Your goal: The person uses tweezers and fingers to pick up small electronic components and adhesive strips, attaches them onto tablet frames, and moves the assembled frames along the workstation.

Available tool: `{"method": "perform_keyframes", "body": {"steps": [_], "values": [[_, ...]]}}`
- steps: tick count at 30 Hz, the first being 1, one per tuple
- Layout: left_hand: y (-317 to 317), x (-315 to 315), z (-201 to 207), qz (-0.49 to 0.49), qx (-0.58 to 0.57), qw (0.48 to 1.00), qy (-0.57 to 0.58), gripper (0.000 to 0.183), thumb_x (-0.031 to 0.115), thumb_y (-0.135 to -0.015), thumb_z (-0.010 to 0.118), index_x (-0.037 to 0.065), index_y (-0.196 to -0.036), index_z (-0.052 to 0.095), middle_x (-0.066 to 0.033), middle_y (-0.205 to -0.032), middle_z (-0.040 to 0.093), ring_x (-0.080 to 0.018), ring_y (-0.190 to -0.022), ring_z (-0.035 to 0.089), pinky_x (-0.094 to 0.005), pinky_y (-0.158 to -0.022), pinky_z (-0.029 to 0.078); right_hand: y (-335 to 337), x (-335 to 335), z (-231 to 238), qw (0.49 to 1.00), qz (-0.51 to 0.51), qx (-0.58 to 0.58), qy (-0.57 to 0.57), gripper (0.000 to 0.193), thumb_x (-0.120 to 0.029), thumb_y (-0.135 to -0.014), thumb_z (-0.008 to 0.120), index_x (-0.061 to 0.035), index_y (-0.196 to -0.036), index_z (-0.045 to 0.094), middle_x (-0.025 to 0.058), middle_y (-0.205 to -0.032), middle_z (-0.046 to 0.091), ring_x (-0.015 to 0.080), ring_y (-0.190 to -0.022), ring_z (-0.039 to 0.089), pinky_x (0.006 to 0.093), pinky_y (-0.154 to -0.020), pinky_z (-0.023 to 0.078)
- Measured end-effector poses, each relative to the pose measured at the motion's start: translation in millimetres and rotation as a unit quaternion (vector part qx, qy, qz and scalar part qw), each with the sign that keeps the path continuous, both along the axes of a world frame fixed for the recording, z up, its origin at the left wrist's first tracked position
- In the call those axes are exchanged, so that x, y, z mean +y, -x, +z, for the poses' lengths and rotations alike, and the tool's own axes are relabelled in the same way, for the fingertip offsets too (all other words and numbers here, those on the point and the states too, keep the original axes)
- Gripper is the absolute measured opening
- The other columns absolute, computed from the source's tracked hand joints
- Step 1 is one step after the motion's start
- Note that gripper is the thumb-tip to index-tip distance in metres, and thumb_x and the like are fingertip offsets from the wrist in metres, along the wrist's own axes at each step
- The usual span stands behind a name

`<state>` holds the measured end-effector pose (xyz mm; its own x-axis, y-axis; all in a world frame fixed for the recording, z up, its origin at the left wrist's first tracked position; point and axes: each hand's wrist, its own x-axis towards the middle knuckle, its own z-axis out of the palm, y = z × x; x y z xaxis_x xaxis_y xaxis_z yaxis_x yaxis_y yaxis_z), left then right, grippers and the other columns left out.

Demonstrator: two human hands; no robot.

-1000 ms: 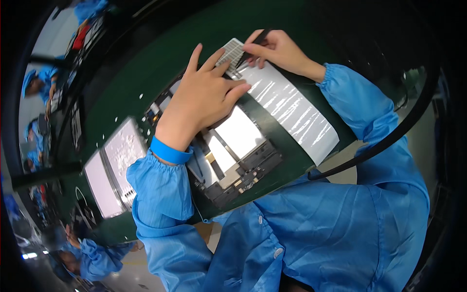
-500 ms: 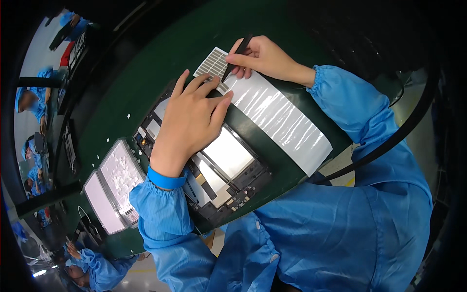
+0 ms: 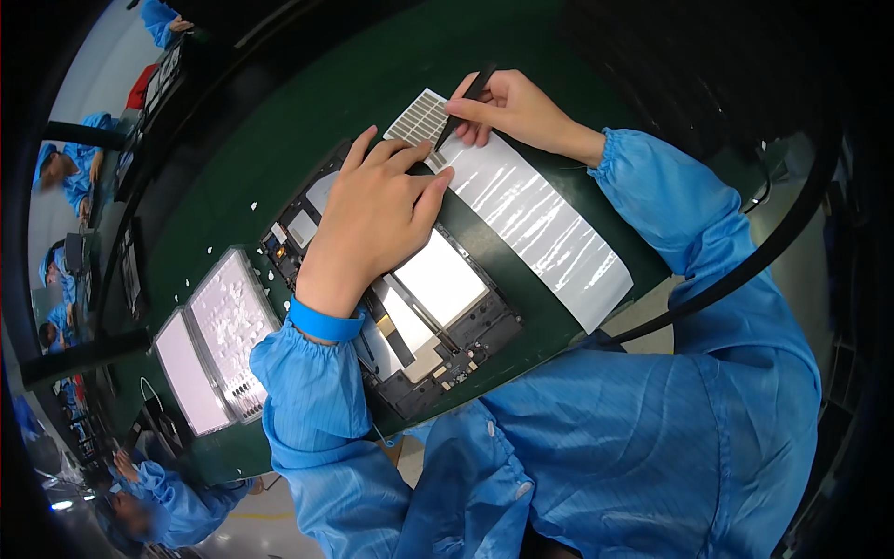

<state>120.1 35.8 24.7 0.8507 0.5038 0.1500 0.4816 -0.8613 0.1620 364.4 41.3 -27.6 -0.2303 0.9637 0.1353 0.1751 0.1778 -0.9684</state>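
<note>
My right hand (image 3: pixel 514 110) grips black tweezers (image 3: pixel 477 89), their tip down at the lower end of a sheet of small grey-tan rectangular labels (image 3: pixel 421 114). From that end a long, glossy white backing strip (image 3: pixel 549 233) runs toward the near right, wrinkled across. My left hand (image 3: pixel 368 214), wearing a blue wrist band (image 3: pixel 324 321), has its fingers spread. Its index finger and thumb rest at the label sheet's lower edge near the tweezer tip. Beneath this hand lies an opened flat electronic device (image 3: pixel 442 284) with a silvery panel and black frame, partly hidden by my palm and wrist.
A hinged clear plastic case (image 3: pixel 231 307) holding many small white pieces lies open left of the device. White scraps (image 3: pixel 253 206) dot the green table (image 3: pixel 307 102). A black cable (image 3: pixel 736 279) curves past my right sleeve. Co-workers in blue (image 3: pixel 177 503) sit at the far left.
The view has shifted slightly. Both hands keep nearly the same pose, the tweezer tip still at the label sheet's lower end.
</note>
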Motion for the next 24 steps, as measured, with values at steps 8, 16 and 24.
{"method": "perform_keyframes", "body": {"steps": [8,16,24], "values": [[12.4,3.1,-6.6,-0.008,0.02,0.999,-0.033,0.035,0.026,-0.1,0.046,0.015,-0.118,0.074,-0.0144,-0.13,0.064,-0.0318,-0.125,0.054,-0.0496,-0.121,0.023,6.4,3.3,-0.7,0.998,-0.004,0.054,-0.027,0.023,-0.021,-0.102,0.06,0.0013,-0.103,0.064,0.0109,-0.084,0.069,0.0144,-0.073,0.068,0.0247,-0.064,0.055],[84.8,-15.8,29.9,0.164,-0.278,0.947,0.01,0.014,0.01,-0.092,0.06,0.006,-0.1,0.07,-0.0127,-0.115,0.067,-0.0339,-0.11,0.061,-0.0418,-0.1,0.044,17.4,12.4,21.2,0.995,-0.011,0.102,-0.016,0.034,-0.029,-0.1,0.062,0.0039,-0.106,0.066,0.0095,-0.086,0.068,0.0129,-0.074,0.068,0.0236,-0.065,0.056],[86.2,-29.0,-12.6,0.213,-0.33,0.919,0.034,0.02,0.012,-0.093,0.06,0.004,-0.11,0.066,-0.0128,-0.123,0.064,-0.0349,-0.11,0.061,-0.0409,-0.095,0.047,98.7,38.6,36.4,0.998,0.039,0.034,0.029,0.039,-0.042,-0.097,0.064,-0.003,-0.096,0.064,0.0024,-0.077,0.062,0.0083,-0.063,0.061,0.0226,-0.055,0.051]]}}
